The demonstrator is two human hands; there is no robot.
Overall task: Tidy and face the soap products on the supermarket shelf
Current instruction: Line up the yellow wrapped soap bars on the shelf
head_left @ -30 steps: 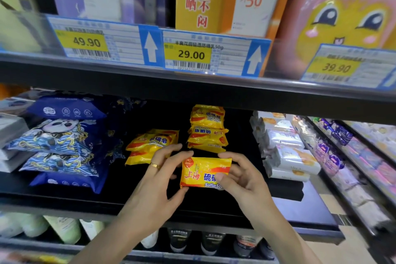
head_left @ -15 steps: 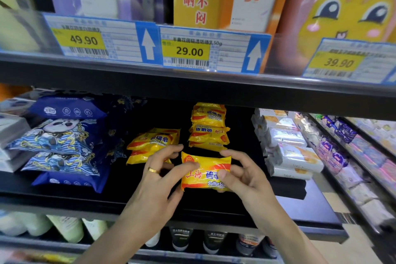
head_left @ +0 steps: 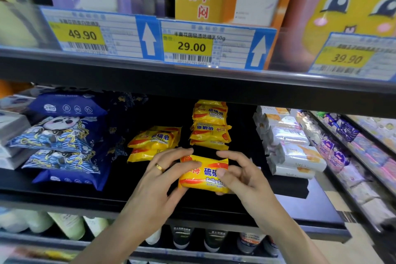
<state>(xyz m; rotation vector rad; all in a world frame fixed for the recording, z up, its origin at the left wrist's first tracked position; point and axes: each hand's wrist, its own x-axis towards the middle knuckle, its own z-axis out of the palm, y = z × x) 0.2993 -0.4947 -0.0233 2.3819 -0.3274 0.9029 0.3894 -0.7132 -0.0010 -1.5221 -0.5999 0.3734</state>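
Your left hand (head_left: 162, 176) and right hand (head_left: 242, 176) grip a shiny, crinkly yellow sulfur soap pack (head_left: 203, 174), fingers curled round its ends.

The soap bar (head_left: 203, 174) has tilted, its left end now higher between the hands. The left hand (head_left: 159, 180) thumb has slid across its front face; the right hand (head_left: 242, 174) thumb too.
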